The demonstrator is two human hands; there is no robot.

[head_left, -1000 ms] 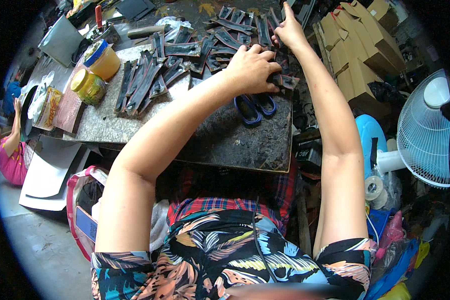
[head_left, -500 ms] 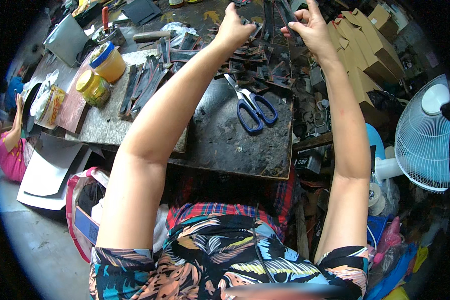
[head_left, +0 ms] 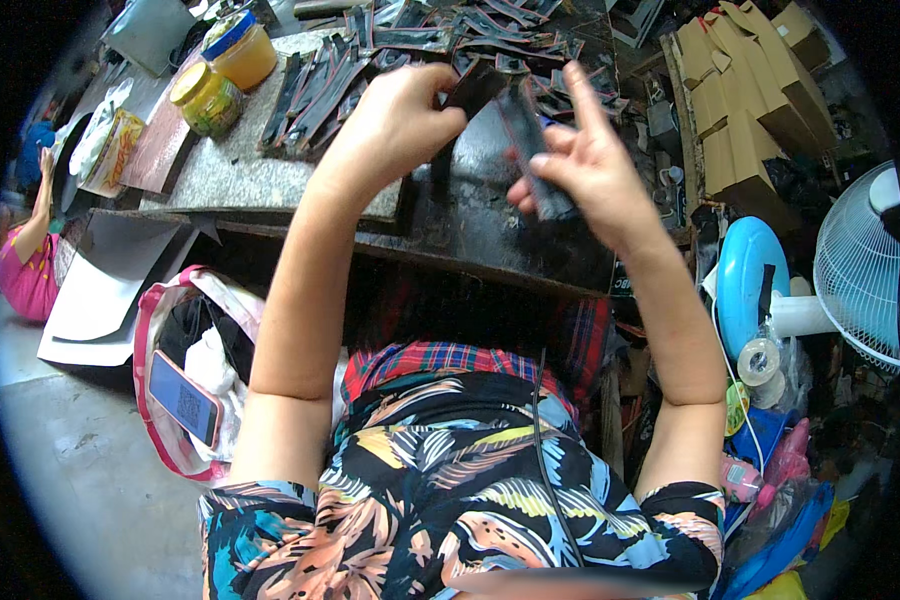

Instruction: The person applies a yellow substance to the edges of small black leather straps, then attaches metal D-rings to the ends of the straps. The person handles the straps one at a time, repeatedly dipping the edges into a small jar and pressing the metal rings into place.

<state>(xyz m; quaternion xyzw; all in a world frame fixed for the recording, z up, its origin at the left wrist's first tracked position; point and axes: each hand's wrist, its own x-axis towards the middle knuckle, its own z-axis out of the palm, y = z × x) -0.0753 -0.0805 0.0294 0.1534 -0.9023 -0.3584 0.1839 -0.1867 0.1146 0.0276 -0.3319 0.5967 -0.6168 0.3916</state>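
My left hand (head_left: 402, 125) is closed, fingers curled round the end of a short black strip (head_left: 476, 87) above the table. To its right, my right hand (head_left: 592, 178) pinches a second black strip (head_left: 526, 135) between thumb and fingers, with the index finger stretched out. This strip hangs down toward me and is slightly blurred; its upper end comes close to the left hand's strip, and I cannot tell whether the two are joined. Beyond both hands lies a heap of similar dark strips (head_left: 410, 38) with reddish edges. The scissors are hidden behind my right hand and its strip.
Two jars, one yellow-lidded (head_left: 206, 100) and one blue-lidded (head_left: 242, 55), stand on the left of the dark table (head_left: 480, 215). A pink-rimmed basket (head_left: 148, 400) holding a phone (head_left: 184, 398) is at lower left. Cardboard boxes (head_left: 745, 140) and a white fan (head_left: 865, 270) are at right.
Both hands have come back toward me from the far heap, and the left hand, which seemed empty, now grips a strip. The view has shifted, and the scissors are now covered.
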